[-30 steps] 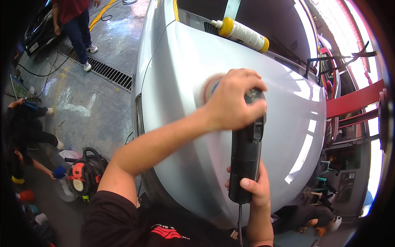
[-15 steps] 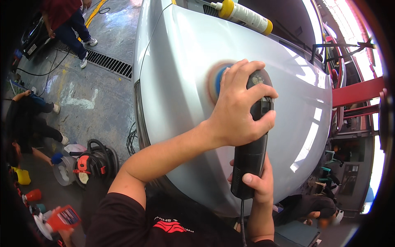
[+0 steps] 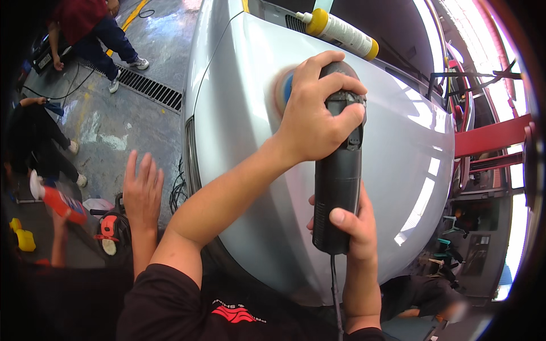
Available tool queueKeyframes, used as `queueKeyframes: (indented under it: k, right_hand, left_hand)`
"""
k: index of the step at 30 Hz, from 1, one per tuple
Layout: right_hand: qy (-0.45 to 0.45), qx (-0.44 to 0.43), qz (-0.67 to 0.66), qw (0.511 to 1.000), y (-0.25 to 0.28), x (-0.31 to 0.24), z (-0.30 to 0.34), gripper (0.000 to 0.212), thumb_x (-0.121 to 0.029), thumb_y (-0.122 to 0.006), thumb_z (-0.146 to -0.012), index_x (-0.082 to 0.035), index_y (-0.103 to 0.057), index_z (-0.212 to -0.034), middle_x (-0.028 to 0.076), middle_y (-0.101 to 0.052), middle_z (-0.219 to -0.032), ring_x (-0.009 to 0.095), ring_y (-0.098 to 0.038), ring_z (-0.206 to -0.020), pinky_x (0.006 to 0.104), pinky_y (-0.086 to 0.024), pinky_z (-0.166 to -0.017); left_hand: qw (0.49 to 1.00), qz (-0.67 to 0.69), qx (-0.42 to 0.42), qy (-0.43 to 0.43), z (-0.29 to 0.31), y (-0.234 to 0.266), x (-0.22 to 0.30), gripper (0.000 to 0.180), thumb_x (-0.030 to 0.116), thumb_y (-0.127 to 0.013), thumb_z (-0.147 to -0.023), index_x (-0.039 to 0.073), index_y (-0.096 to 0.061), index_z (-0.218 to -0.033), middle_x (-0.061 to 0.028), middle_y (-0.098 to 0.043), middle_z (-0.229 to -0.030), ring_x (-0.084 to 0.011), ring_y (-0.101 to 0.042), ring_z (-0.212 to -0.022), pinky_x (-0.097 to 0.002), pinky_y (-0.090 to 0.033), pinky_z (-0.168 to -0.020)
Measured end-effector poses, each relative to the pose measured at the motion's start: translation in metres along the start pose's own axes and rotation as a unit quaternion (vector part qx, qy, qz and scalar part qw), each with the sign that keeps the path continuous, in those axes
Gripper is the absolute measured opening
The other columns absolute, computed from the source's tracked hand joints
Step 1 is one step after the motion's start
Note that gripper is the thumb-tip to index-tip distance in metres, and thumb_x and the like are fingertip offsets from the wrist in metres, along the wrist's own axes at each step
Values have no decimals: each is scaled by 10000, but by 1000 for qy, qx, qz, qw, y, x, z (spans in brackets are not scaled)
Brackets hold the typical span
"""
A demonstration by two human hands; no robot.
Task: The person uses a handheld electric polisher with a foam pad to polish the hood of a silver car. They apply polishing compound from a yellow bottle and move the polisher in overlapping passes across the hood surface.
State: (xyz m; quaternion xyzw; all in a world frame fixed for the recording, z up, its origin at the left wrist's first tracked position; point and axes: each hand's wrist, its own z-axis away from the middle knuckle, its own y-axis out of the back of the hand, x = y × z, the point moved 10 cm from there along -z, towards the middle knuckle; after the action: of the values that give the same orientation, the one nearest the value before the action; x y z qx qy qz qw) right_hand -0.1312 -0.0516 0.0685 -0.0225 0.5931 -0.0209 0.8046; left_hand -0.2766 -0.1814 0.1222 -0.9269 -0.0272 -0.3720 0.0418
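Note:
A black electric polisher [image 3: 337, 176] lies along the silver car hood [image 3: 250, 187], its cord trailing back toward my body. My left hand [image 3: 315, 116] is closed over the polisher's head, fingers wrapped across its top. Farther back, my right hand [image 3: 359, 227] grips the rear of the body, thumb on the upper side. The round pad, with a blue backing [image 3: 288, 90] and a blurred pale brown rim, rests against the hood left of the head; my left hand hides part of it. Beyond the polisher, a yellow-capped bottle [image 3: 344, 35] lies at the base of the windshield.
At left, a co-worker's raised open hand [image 3: 143, 190] is near my left arm; their other hand holds a red spray bottle [image 3: 63, 206]. A red and black vacuum [image 3: 108, 230] stands on the floor. Other people stand farther left; one bends at lower right. A red beam [image 3: 492, 135] is at right.
Both my hands have moved the polisher farther away and slightly left over the hood. At left, the co-worker has come nearer, one hand raised, with the red spray bottle lifted higher.

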Motion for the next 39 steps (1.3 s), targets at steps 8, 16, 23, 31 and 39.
queueKeyframes:
  k: [8,16,23,31,39]
  right_hand:
    - [11,-11,12,1000,-7,-14,-30,854,-327,-839,-847,45,-435,-1502,187,-654,-1081,245,-723,-817,382,-649,-700]
    - [21,-31,21,999,-14,-32,-63,817,-315,-825,-877,48,-442,-1500,179,-653,-1067,239,-722,-790,388,-657,-681]
    - [33,-63,32,997,-23,-51,-93,758,-348,-806,-899,50,-467,-1447,172,-652,-1054,236,-722,-776,377,-664,-674]
    - [46,-74,31,996,-34,-63,-124,757,-359,-794,-913,56,-455,-1447,194,-644,-1067,237,-727,-842,379,-676,-666]
    - [38,-110,28,993,-40,-76,-150,726,-344,-768,-941,56,-451,-1457,197,-647,-1056,241,-726,-798,372,-675,-659]
  left_hand:
    - [999,33,32,16,-23,8,-27,201,214,-747,-836,127,-830,-996,-184,-633,-1407,-345,-588,-1380,-457,-495,-1135]
    - [999,24,37,23,-54,13,-50,246,235,-739,-840,142,-838,-1045,-176,-611,-1447,-320,-550,-1419,-424,-464,-1172]
    - [999,1,39,30,-84,14,-74,237,238,-732,-858,151,-841,-1050,-177,-601,-1464,-316,-511,-1450,-419,-424,-1199]
    - [998,-20,50,32,-110,27,-89,258,273,-738,-864,157,-850,-1065,-182,-597,-1479,-312,-514,-1450,-413,-400,-1212]
    - [995,-35,80,44,-134,38,-107,294,289,-744,-834,146,-860,-1063,-189,-627,-1438,-317,-523,-1444,-410,-410,-1208]
